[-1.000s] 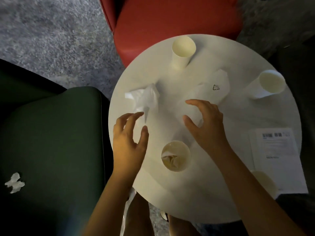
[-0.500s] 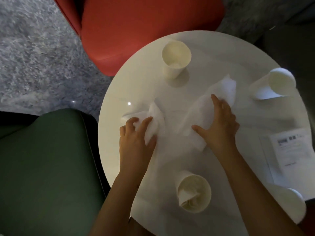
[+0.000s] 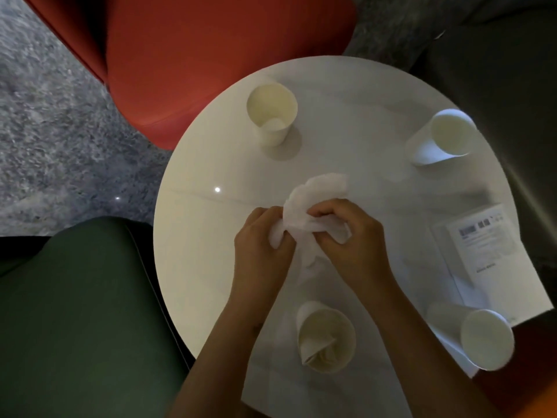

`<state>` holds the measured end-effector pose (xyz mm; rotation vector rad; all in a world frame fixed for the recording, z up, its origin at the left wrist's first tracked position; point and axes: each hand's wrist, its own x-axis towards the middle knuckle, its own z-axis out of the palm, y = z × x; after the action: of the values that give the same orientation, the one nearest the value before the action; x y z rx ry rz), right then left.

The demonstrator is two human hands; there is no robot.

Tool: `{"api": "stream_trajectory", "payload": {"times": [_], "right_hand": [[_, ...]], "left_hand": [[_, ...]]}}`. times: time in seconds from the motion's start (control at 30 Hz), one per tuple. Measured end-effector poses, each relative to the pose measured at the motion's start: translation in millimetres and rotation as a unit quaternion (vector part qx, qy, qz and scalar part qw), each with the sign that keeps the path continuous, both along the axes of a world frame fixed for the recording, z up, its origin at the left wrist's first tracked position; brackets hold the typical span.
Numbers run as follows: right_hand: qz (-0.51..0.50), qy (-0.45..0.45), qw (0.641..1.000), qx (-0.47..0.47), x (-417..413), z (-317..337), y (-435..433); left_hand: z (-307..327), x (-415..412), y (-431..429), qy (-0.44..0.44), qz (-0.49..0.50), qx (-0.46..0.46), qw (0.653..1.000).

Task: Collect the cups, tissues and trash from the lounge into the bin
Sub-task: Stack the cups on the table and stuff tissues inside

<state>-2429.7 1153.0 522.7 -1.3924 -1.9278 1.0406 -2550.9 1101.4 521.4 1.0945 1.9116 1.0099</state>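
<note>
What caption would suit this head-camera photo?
Left hand and right hand grip bunched white tissues over a round white table holding four paper cups.

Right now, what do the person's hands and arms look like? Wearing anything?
The left hand and right hand are bare: no gloves, rings or watch that I can see. Both forearms are bare too, with no sleeve in view.

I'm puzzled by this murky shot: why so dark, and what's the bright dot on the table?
Head view: dim room light muddies the colours; the dot looks like a light's glint on the glossy round table; the printed sheet is too soft to read; the wide lens stretches the paper cup at the near right edge; the crumpled tissues are slightly smeared.
</note>
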Motion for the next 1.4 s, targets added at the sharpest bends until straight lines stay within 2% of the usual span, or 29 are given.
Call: {"api": "stream_trajectory", "payload": {"times": [0.13,0.27,0.33,0.43,0.53,0.6,0.8,0.97,1.2,1.4], "right_hand": [[0.054,0.020,0.997,-0.056,14,18,-7],[0.050,0.023,0.998,0.004,28,29,-17],[0.051,0.028,0.998,0.024,37,35,-22],[0.073,0.015,0.996,0.059,53,46,-29],[0.147,0.002,0.985,0.085,65,59,-36],[0.161,0.013,0.982,0.097,70,66,-42],[0.085,0.073,0.992,0.060,72,62,-63],[0.116,0.019,0.991,0.063,73,28,-88],[0.112,-0.084,0.979,0.151,72,3,-96],[0.119,-0.160,0.965,0.173,75,-2,-96]], "left_hand": [[25,13,-7,-0.132,0.013,0.016,0.991],[44,34,-21,-0.203,-0.001,0.059,0.977],[51,45,-33,-0.155,0.006,0.080,0.985],[60,52,-51,-0.011,0.030,0.123,0.992],[68,53,-66,0.069,-0.021,0.147,0.986],[70,56,-75,0.117,-0.025,0.142,0.983],[63,70,-101,0.135,0.099,0.113,0.979],[42,82,-124,0.190,0.123,0.044,0.973],[19,92,-134,0.206,0.096,-0.010,0.974],[11,97,-135,0.220,0.068,-0.091,0.969]]}}
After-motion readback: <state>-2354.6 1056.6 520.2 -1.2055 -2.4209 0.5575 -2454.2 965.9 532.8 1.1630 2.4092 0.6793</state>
